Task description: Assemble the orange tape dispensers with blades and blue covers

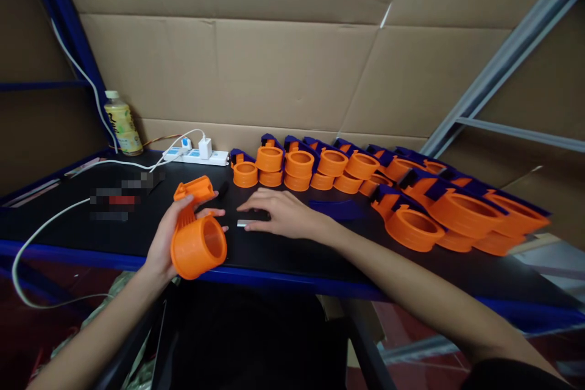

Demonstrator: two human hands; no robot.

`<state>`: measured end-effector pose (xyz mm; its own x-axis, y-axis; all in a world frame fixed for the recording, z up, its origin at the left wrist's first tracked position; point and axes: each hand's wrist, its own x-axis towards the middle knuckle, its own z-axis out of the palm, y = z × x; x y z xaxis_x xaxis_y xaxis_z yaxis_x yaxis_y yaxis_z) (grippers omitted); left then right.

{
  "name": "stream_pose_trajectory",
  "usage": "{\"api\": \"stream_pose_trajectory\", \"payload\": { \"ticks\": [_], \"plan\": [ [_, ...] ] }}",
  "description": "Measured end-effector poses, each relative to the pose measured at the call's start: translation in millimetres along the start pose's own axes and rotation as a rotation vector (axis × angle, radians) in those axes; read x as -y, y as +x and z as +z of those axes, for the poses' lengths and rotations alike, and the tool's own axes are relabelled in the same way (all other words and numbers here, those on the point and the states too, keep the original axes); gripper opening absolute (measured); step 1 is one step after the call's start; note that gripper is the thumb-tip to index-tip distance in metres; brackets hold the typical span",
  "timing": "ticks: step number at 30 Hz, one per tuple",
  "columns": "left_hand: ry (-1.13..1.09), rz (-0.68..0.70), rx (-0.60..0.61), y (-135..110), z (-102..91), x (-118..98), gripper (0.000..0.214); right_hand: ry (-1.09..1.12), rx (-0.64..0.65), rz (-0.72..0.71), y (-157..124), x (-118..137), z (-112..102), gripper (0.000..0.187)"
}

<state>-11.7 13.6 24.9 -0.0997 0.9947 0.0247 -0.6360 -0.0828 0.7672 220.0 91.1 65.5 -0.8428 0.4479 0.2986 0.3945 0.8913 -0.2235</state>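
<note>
In my left hand (167, 234) is an orange plastic tape dispenser body (198, 250), tilted, its round hub facing right and its narrower end up. My left fingers wrap behind it. My right hand (281, 213) reaches over the black tabletop with thumb and fingers apart. Its thumb tip is at a small pale flat strip (242, 223) on the table; whether it touches the strip I cannot tell. Under my right forearm's far side lies a dark blue curved plastic piece (336, 209). A small black object (223, 189) lies just beyond my left fingertips.
Orange-and-blue tape dispensers (299, 163) stand stacked along the back and right of the table (283, 256). A white power strip (214, 157) with plugs and cables lies at the back. A yellow-labelled bottle (123, 125) stands in the left corner. Cardboard (292, 73) walls the back.
</note>
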Motion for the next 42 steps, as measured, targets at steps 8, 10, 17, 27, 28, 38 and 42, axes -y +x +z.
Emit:
{"api": "stream_pose_trajectory", "payload": {
  "ticks": [8,10,17,27,28,38,42],
  "plan": [
    [0.132,-0.193,0.135,-4,0.5,-2,0.048,0.046,0.002,0.119,-3,-3,6,0.015],
    [0.205,-0.210,0.135,-5,0.8,0,0.048,0.139,-0.101,0.172,-2,-3,1,0.014],
    [0.350,-0.156,0.171,-4,3.4,9,0.034,0.363,-0.197,0.154,4,3,-8,0.020],
    [0.358,-0.127,0.147,-7,8.4,9,0.030,0.360,-0.314,0.190,6,11,-6,0.019],
    [0.365,-0.129,0.146,-6,8.2,9,0.031,0.360,-0.303,0.184,6,11,-6,0.019],
    [0.338,-0.114,0.135,-7,10.4,9,0.031,0.340,-0.309,0.153,4,13,-5,0.018],
    [0.335,-0.132,0.175,-7,8.6,10,0.029,0.240,-0.242,0.131,3,13,1,0.017]
  ]
}}
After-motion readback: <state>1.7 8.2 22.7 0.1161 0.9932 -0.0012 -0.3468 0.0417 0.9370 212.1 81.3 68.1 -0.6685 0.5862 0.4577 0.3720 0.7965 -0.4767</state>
